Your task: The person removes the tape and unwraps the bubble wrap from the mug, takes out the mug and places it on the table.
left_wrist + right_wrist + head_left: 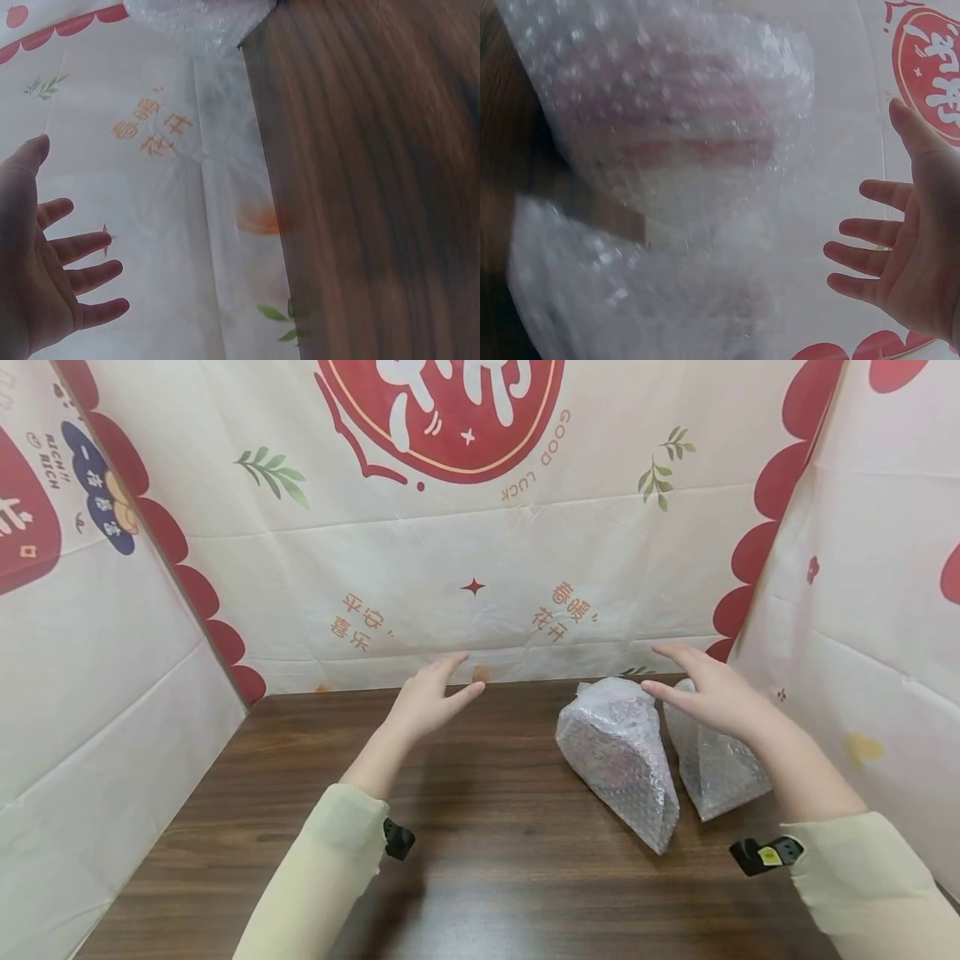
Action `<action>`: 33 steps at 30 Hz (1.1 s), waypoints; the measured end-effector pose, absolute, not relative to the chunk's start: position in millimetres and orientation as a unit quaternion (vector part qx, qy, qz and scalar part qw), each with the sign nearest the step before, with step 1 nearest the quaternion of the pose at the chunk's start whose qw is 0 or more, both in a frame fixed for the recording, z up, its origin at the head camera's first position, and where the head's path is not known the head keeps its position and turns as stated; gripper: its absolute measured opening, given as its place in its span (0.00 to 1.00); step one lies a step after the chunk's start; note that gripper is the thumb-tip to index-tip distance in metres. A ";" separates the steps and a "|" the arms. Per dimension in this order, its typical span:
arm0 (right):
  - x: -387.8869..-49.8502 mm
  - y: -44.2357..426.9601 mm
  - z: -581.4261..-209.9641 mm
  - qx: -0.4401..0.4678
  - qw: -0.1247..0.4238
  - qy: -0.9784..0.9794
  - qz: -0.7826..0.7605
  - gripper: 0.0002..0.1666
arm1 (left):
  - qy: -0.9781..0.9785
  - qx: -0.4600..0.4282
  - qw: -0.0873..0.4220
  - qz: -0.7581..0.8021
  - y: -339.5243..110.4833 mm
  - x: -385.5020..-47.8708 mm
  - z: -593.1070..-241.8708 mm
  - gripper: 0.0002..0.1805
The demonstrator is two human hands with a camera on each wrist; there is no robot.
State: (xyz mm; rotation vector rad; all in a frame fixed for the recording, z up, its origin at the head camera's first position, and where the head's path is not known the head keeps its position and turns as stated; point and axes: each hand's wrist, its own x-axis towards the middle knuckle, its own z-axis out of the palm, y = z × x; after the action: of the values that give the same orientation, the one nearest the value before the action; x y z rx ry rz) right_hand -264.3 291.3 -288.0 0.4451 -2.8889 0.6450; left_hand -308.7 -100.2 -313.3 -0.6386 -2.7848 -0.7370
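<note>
Two bubble-wrap bundles sit on the right half of the table. The larger bubble-wrapped bundle (618, 752) shows something pinkish-red through its wrap, also seen in the right wrist view, where this bundle (667, 112) looks blurred. To its right is a second bubble-wrapped bundle (716, 768), partly hidden behind the right forearm. My right hand (705, 689) hovers above that second bundle, fingers extended and nothing held. The left hand (431, 697) is raised over the table's middle, away from both bundles. Its fingers (94, 277) are spread and hold nothing.
A dark wood-grain table (300, 827) lies beneath the hands. White printed cloth (420, 568) with red scalloped edging stands behind it and along both sides. A black wrist camera (397, 839) sits at the left cuff, another black camera (765, 855) at the right.
</note>
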 end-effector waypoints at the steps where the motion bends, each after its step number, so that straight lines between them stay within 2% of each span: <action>1: -263.5 290.7 -288.9 0.146 0.074 -0.962 0.219 0.47 | -0.937 -0.217 0.094 -0.255 -98.2 -308.1 -314.7 0.38; 20: -249.9 277.1 -315.3 0.151 0.120 -0.941 0.278 0.46 | -0.889 -0.251 0.070 -0.375 -60.1 -302.0 -348.1 0.36; 33: -253.0 269.3 -336.1 0.153 0.123 -0.933 0.301 0.46 | -0.855 -0.270 0.044 -0.440 -30.6 -298.6 -370.8 0.35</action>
State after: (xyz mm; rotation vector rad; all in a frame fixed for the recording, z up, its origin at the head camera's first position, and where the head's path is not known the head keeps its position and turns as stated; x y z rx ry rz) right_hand -253.0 269.3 -336.1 0.4454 -2.7228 0.8782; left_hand -298.6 -30.6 -370.8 -0.8265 -2.6154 -1.3441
